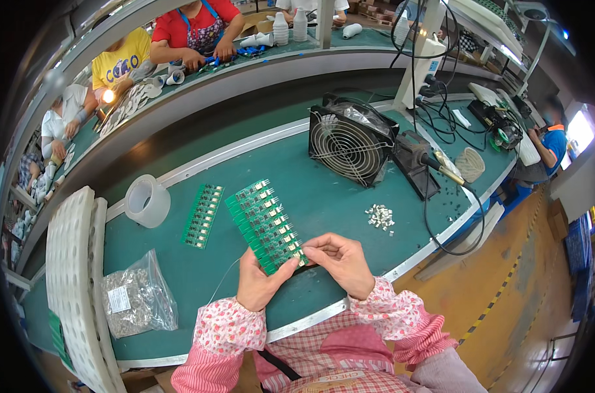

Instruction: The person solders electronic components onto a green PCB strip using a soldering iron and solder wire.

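Note:
My left hand [261, 278] is closed round the near end of a green circuit board panel [261, 223], its thumb on the face. Rows of small dark parts and white connectors run along the panel, which is tilted above the green bench. At its near right edge my right hand [342, 264] pinches thumb and forefinger together by the last connectors; what sits between the fingertips is too small to make out. To the right lies a loose pile of tiny white connectors [379, 217]. A second green board panel [202, 216] rests flat on the bench, left of the held one.
A black fan with a wire guard [346, 145] stands at the back. Beside it are a soldering iron [443, 170] with its cable and a stand. Left are a tape roll [147, 201], a bag of small parts [140, 298] and white foam trays [75, 262]. Co-workers sit beyond.

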A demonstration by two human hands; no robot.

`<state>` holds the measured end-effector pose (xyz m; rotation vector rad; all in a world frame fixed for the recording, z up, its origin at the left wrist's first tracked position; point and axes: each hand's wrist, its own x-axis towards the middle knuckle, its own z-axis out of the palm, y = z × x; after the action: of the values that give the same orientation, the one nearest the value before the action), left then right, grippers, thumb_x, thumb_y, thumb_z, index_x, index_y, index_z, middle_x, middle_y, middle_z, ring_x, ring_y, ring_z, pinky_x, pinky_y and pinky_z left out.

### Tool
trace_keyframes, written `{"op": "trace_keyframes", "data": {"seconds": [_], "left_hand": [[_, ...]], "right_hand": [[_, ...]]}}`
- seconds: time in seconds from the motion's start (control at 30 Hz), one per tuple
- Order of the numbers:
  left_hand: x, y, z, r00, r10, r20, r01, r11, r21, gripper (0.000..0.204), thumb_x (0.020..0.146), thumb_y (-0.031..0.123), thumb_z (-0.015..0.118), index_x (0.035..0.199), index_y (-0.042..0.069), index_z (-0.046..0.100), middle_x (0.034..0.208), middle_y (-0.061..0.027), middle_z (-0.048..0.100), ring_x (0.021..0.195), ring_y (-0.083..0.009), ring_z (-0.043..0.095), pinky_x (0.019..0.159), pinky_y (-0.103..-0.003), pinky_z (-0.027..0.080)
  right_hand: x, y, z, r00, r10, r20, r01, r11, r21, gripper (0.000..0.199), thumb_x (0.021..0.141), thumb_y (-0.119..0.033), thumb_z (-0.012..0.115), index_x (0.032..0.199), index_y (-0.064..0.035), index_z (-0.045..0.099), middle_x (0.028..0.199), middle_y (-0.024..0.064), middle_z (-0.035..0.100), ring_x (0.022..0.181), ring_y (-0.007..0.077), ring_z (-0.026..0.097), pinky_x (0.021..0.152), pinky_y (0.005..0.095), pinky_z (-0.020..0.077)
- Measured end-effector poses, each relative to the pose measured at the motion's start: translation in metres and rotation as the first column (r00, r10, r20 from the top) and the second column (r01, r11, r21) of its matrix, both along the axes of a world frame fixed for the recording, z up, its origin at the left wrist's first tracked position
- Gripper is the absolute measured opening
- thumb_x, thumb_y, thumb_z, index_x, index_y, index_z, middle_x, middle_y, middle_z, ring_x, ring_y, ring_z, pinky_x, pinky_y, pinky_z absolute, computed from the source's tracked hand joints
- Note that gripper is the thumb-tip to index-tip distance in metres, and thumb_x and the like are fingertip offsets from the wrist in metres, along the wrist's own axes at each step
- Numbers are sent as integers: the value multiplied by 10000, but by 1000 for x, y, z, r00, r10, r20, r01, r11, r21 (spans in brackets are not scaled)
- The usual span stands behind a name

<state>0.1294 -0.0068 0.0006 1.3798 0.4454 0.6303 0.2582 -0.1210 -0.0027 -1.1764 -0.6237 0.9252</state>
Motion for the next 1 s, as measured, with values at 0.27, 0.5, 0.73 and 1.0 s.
{"op": "trace_keyframes", "data": {"seconds": [0.27,0.5,0.73,1.0], "left_hand": [[-3,-1,2,1000,12,-19,-11,999,44,289,767,28,701,1024,3,572,933,-33,641,836,-90,604,741,-242,493],[-2,0,4,1000,-19,-16,20,998,68,290,747,17,717,1004,1,582,910,-31,648,813,-87,609,722,-240,502],[1,-3,-4,998,6,-56,0,994,106,291,742,7,718,999,1,582,908,-35,644,811,-94,612,722,-244,503],[1,-4,4,998,63,-9,-63,989,-133,325,769,-9,681,1062,-3,542,935,-66,626,823,-145,620,751,-285,517]], "right_hand": [[0,-2,1,999,32,34,-31,999,-35,158,868,-69,616,970,51,596,922,98,647,812,116,616,738,240,514],[2,-1,-6,998,49,26,-49,999,0,128,866,-72,624,913,33,568,913,87,641,807,104,612,735,237,515],[0,-3,-8,998,38,49,-40,999,32,110,873,-68,616,902,7,541,867,47,623,782,72,589,701,212,486],[48,-57,5,290,-312,905,553,826,108,200,713,-80,733,868,-29,617,798,94,600,700,201,608,634,294,499]]}}
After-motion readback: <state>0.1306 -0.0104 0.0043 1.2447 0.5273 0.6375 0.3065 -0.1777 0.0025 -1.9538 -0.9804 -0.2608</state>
